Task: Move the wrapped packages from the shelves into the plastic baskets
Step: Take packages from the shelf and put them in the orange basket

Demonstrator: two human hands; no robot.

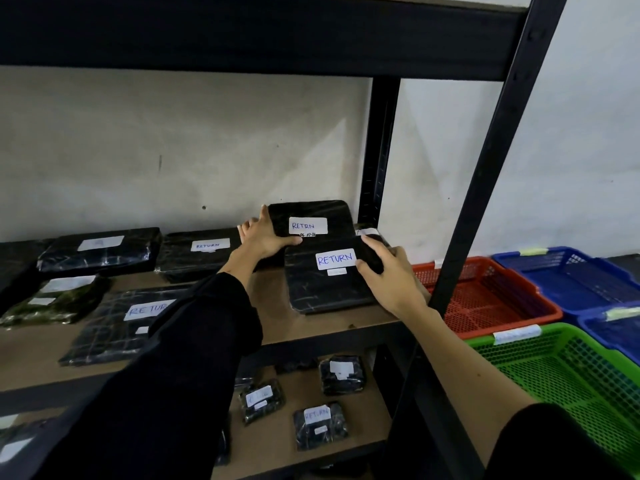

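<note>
Two black wrapped packages sit at the right end of the middle shelf. The rear package, labelled "RETRN", is tilted up on edge, and my left hand grips its left side. The front package, labelled "RETURN", lies flat on the shelf with my right hand closed over its right edge. Right of the shelf post stand a red basket, a green basket and a blue basket.
More labelled black packages lie along the shelf to the left, and smaller ones on the lower shelf. A black upright post stands between the shelf and the baskets. A shelf beam runs overhead.
</note>
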